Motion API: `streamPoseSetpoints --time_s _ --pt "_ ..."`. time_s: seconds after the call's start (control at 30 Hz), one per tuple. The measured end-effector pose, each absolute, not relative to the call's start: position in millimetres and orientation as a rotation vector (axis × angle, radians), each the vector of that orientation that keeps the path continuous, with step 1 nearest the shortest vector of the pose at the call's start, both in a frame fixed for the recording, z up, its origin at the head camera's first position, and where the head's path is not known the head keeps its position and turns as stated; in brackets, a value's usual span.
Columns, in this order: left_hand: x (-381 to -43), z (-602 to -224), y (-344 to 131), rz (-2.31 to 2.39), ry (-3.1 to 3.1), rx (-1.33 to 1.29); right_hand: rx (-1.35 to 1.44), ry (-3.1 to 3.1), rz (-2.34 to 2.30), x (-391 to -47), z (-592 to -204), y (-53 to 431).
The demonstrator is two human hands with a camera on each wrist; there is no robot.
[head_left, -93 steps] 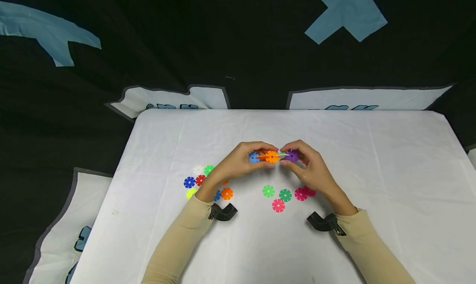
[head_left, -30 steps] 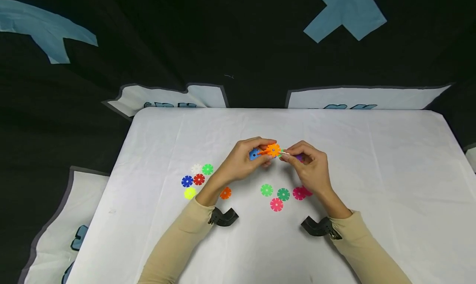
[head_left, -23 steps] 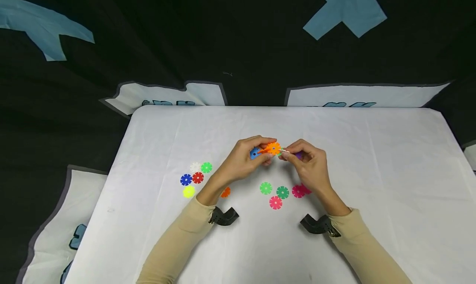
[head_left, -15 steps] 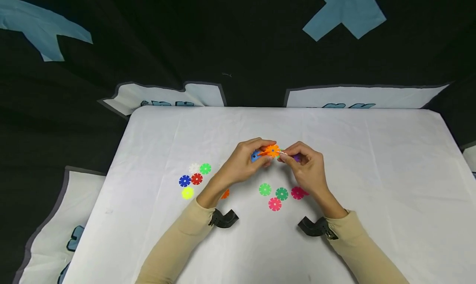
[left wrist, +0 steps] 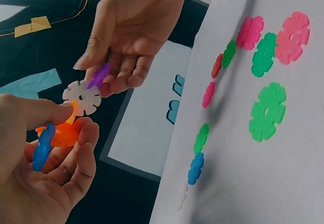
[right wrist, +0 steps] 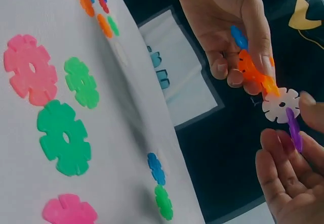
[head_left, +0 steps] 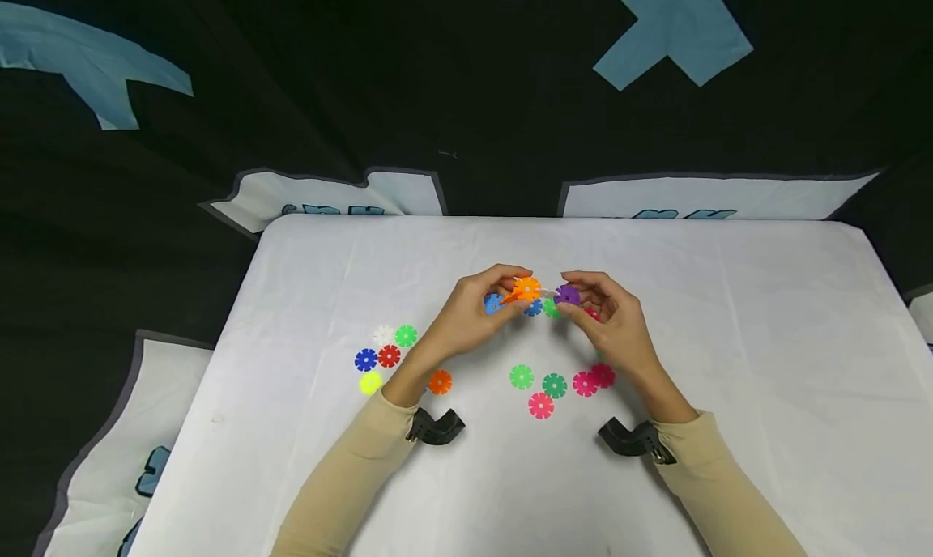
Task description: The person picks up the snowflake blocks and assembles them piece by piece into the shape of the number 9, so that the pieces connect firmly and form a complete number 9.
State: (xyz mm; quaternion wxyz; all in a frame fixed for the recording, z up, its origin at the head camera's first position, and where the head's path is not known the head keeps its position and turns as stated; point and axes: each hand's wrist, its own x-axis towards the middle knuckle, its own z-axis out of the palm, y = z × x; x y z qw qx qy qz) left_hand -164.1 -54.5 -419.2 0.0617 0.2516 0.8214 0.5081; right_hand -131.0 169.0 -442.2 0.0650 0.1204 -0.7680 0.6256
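Smooth, notched discs (right wrist: pixel 281 105) linked above the creased white tabletop (head_left: pixel 743 346)
Left hand (head_left: pixel 466 314) pinches orange discs (head_left: pixel 527 289); right hand (head_left: pixel 616 322) curves about a purple disc (head_left: pixel 567 295), grip unclear; tabletop spreads wide rightward to its edge.

smooth plastic discs (head_left: pixel 521 288), faintly creased matt tablecloth (head_left: pixel 758 338), dull cloth backdrop (head_left: pixel 452 87), matt fabric sleeves (head_left: pixel 350 476)

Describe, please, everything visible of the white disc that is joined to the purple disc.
The white disc is flat and round, with a notched rim and a small central hole; it looks like plastic. It is aloft between the left hand and right hand, nearly edge-on in the head view. A purple disc crosses its rim on one side; an orange disc meets the opposite side. Whether the hands touch it directly is unclear.
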Motion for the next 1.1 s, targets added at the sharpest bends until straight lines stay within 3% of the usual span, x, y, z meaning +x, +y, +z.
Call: streamPoseSetpoints --time_s 0.5,0.87,1.1 --pt "-168.6 -418.0 -58.2 1.460 2.553 0.893 0.520 -2.381 1.841 -136.3 -444.0 168.5" --pt "-178.4 -408.6 -82.1 1.591 2.438 0.691 0.522 -2.471 1.731 -147.7 -455.3 182.1" --pt "-178.9 -404.4 -91.8 1.589 2.465 0.668 0.795 -2.719 1.527 -173.6 -470.5 177.7"
